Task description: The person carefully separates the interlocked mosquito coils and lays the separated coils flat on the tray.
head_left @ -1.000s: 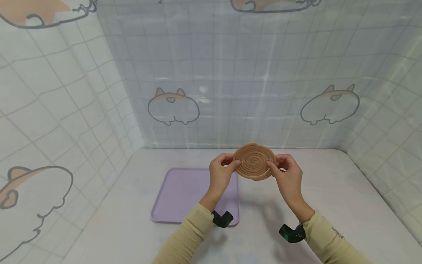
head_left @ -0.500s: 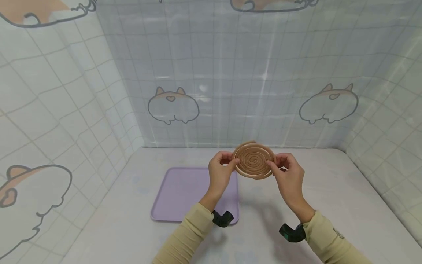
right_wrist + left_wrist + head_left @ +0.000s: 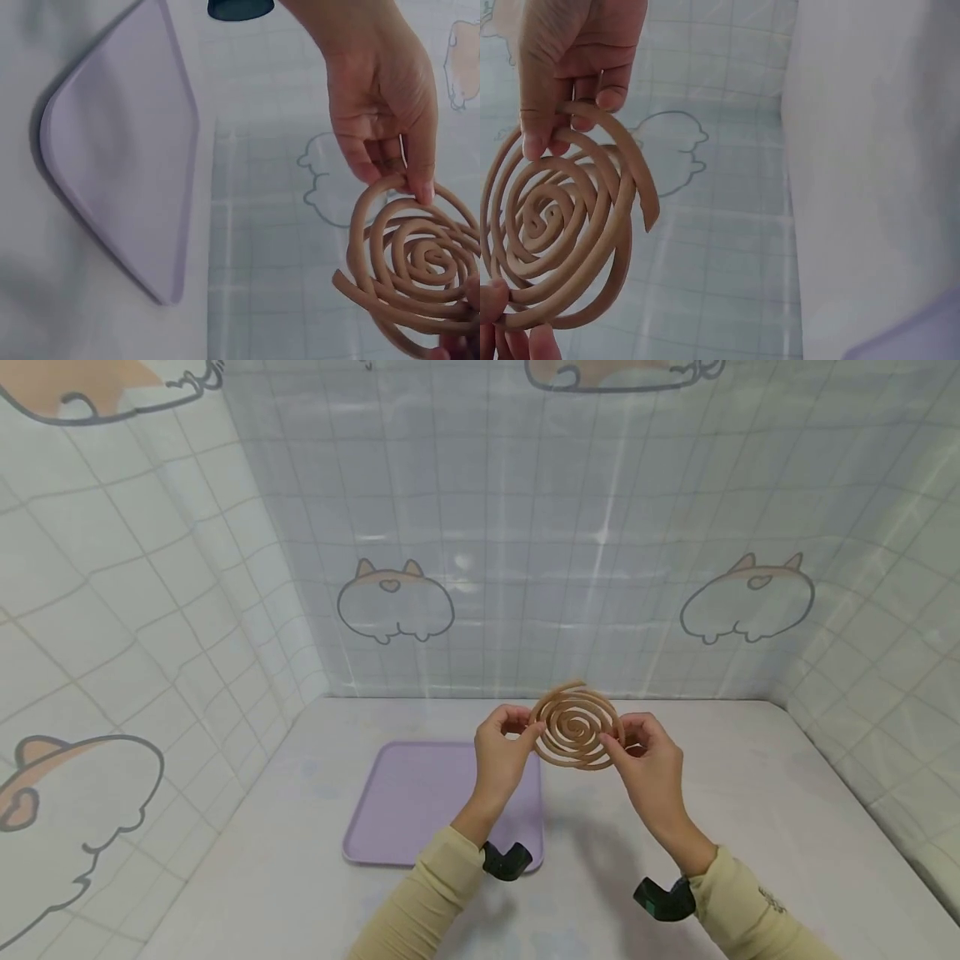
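Observation:
In the head view my left hand (image 3: 501,758) and right hand (image 3: 652,764) hold a brown mosquito coil (image 3: 574,727) up above the table, one at each side. Thumbs are in front and fingers behind. Its turns look like two interlocked spirals, spread apart with gaps and crossing one another. The left wrist view shows a loose outer end (image 3: 651,214) standing away from the other turns. The right wrist view has the left hand (image 3: 386,97) pinching the rim from above, while the right hand is mostly cut off at the lower right corner.
A flat lilac tray (image 3: 420,802) lies on the white table (image 3: 750,810), left of the coil and partly behind the left forearm. A tile-patterned sheet (image 3: 555,510) with cartoon corgi drawings covers the back and sides. Each wrist wears a black camera (image 3: 507,862).
The flat, tightly nested coil has loosened into spread, crossing turns with an end sticking out at the top. The right hand has shifted slightly left; the left hand has stayed almost still.

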`<state>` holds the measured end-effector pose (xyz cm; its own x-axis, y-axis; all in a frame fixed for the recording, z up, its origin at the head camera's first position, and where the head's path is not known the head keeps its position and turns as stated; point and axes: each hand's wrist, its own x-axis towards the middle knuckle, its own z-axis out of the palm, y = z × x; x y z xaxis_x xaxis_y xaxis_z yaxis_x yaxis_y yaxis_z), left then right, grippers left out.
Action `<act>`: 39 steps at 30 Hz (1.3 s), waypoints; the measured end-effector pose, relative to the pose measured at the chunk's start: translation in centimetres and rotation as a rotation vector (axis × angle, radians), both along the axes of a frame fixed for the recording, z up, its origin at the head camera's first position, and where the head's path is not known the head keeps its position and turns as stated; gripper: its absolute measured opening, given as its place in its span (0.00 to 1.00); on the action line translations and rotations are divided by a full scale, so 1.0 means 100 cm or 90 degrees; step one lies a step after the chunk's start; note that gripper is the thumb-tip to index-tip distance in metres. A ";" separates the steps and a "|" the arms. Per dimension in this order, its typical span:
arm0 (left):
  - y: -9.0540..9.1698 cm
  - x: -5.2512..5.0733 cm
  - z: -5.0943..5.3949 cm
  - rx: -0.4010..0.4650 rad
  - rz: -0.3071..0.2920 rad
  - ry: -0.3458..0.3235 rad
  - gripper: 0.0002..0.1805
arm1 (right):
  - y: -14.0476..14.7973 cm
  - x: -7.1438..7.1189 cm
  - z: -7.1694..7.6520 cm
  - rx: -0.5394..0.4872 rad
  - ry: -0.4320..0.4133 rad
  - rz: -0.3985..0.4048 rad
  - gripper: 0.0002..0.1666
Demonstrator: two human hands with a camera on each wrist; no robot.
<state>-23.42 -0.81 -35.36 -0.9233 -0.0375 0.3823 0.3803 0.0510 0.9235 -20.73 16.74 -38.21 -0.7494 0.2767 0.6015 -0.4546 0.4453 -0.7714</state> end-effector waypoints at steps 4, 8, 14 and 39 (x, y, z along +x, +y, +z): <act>0.001 0.005 0.008 -0.020 -0.002 0.010 0.07 | -0.003 -0.001 0.001 0.036 -0.053 -0.001 0.13; 0.002 0.006 0.010 -0.040 -0.012 0.027 0.08 | -0.005 -0.002 0.002 0.073 -0.065 -0.029 0.10; 0.003 0.004 0.014 -0.042 -0.059 0.017 0.09 | -0.008 -0.002 0.003 0.065 -0.065 -0.045 0.11; 0.003 -0.017 -0.008 0.023 -0.210 -0.037 0.14 | -0.013 -0.002 0.007 -0.032 -0.134 0.022 0.12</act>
